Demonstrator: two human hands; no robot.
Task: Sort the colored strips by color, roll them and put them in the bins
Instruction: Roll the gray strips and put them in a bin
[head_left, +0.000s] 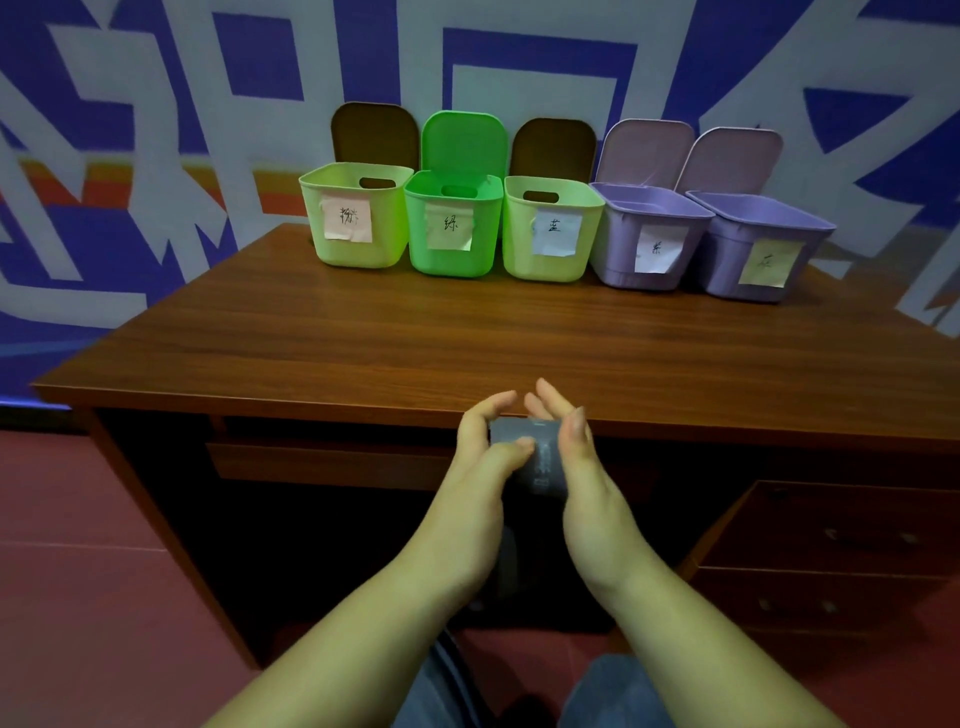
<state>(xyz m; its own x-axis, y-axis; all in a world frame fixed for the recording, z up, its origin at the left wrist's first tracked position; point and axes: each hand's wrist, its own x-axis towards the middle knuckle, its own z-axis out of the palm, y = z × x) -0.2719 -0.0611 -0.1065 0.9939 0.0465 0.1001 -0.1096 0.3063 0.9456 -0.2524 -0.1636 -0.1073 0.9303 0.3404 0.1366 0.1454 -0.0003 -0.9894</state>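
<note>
Both hands, left (485, 457) and right (571, 457), grip one grey strip (535, 457) near worktop (363, 338) edge, its lower part hidden. Five open labelled bins (550, 234) at back; contents unseen.

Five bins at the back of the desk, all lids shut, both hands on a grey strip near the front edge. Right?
Not quite: the head view shows all five bins with lids flipped open, not shut. The rest holds: they line the back of the desk, and the left hand and right hand hold the grey strip near the front edge.
</note>
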